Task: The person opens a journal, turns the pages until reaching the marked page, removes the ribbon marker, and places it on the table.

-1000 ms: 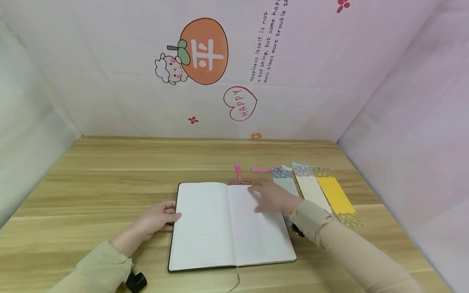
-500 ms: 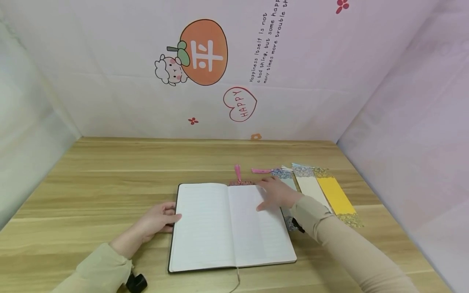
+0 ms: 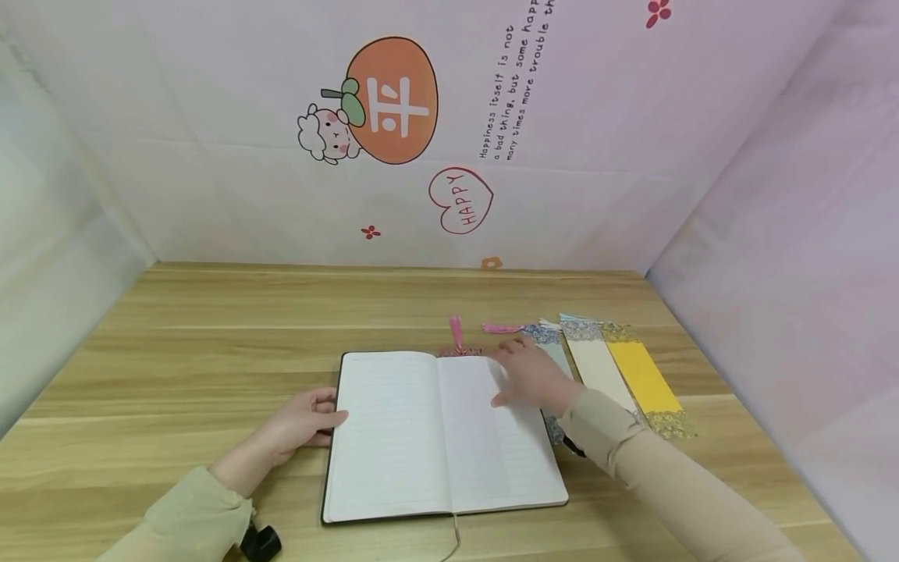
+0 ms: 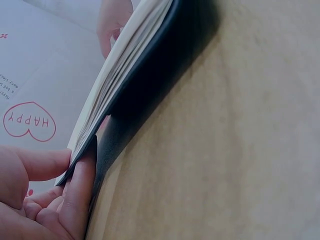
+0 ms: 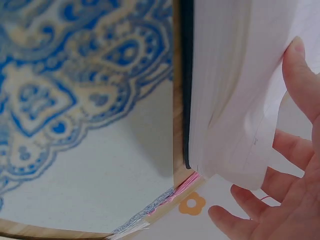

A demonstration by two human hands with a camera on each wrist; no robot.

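An open notebook (image 3: 393, 437) with lined pages and a dark cover lies in the middle of the table. My left hand (image 3: 305, 421) grips its left edge, thumb on the page and fingers under the cover (image 4: 145, 65). At the upper right corner, my right hand (image 3: 530, 375) touches the right-hand page (image 5: 250, 130); its thumb rests on the paper and its fingers spread loosely around the lifted corner. A bookmark's patterned end (image 3: 460, 351) and pink tassel (image 3: 456, 332) stick out above the notebook; a pale strip shows on the page below, the rest hidden.
Right of the notebook lie a pale blue-green bookmark (image 3: 555, 355), partly hidden by my right hand, a cream bookmark (image 3: 600, 367) and a yellow bookmark (image 3: 646, 378). A ribbon (image 3: 456, 535) hangs from the notebook's lower edge. White printed cloth (image 3: 281, 211) walls the wooden table (image 3: 211, 336).
My right hand has slid a little to the right along the top of the right-hand page, to its corner. The left hand and the notebook stay in place.
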